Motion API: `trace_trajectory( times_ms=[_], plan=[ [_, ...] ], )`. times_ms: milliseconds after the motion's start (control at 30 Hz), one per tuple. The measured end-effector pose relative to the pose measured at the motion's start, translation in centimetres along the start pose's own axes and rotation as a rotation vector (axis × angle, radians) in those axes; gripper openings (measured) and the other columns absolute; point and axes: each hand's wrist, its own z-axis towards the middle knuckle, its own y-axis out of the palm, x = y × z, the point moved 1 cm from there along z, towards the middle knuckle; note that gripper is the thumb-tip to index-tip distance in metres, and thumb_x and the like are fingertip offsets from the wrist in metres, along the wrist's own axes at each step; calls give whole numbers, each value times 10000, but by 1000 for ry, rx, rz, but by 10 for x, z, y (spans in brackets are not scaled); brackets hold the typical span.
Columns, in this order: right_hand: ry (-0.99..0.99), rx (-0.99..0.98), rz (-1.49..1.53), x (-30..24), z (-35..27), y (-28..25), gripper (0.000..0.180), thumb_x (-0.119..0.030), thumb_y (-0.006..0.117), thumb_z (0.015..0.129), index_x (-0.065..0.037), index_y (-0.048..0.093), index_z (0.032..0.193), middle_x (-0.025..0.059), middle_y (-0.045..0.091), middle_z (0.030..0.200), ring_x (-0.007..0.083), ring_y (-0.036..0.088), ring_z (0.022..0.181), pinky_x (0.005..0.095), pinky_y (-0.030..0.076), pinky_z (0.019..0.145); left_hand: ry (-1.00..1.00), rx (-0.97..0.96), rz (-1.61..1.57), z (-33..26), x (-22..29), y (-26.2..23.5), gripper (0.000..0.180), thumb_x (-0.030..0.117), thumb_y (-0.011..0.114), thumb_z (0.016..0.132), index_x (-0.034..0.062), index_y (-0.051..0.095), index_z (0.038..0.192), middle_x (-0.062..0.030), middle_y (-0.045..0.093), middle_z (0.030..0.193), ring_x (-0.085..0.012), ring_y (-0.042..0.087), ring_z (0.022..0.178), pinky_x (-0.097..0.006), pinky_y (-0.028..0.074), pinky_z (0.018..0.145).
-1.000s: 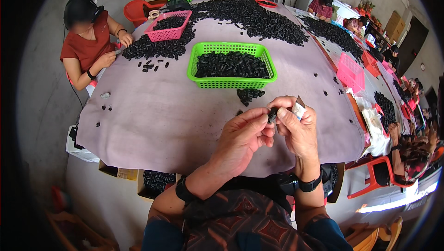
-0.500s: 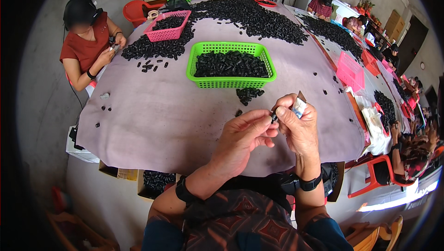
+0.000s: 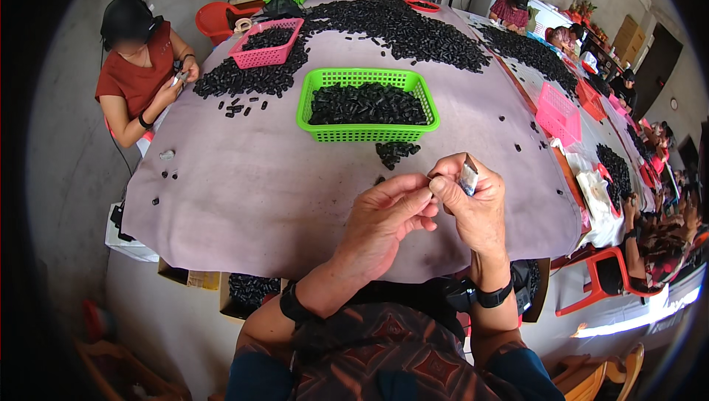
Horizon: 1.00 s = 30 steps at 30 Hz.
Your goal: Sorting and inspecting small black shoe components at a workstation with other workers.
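Thumb and forefinger pressed together, a worker's left hand (image 3: 388, 209) meets the right at the near side of a cloth-covered table (image 3: 244, 187); whatever the left fingertips pinch is too hidden to tell. The right hand (image 3: 476, 205) is clamped around a small white-wrapped blade (image 3: 468, 178), its dark tip pointing up. Just beyond the hands, a small heap of black pieces (image 3: 396, 153) lies before a green basket (image 3: 369, 126) loaded with more of them. Farther left, a pink basket (image 3: 266, 56) stands beside scattered pieces, near a co-worker in a red top (image 3: 136, 72). A broad black pile (image 3: 399, 28) spreads across the table's far side.
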Motion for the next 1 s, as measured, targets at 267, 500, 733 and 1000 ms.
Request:
trace_trajectory(
  times_ms=[267,500,733,1000],
  plan=[
    [-35,54,-125,-1,0,-1,158,-110,590,853,5,569,747,3,568,651,53,499,586,199,417,524,4,34,5,-2,3,5,207,141,556,873,-1,572,1023,-59,597,867,-115,564,758,-269,491,666],
    [23,56,0,5,-1,-3,173,-134,567,870,9,579,773,5,563,658,53,498,603,198,416,532,1,-13,-38,-3,3,3,214,144,490,904,9,554,1056,-54,584,865,-117,545,760,-296,472,656],
    [-1,-73,29,4,0,-1,67,-5,613,800,17,598,862,17,560,771,66,521,676,207,440,589,29,-27,-121,-1,2,-2,207,173,451,922,27,562,1018,-12,542,786,-97,508,709,-276,439,613],
    [-89,-40,-143,1,1,-2,62,14,609,791,26,599,851,36,573,771,82,537,695,220,447,608,-17,2,-138,-2,2,2,184,174,455,921,39,565,983,3,531,778,-78,486,686,-268,427,606]
  ],
)
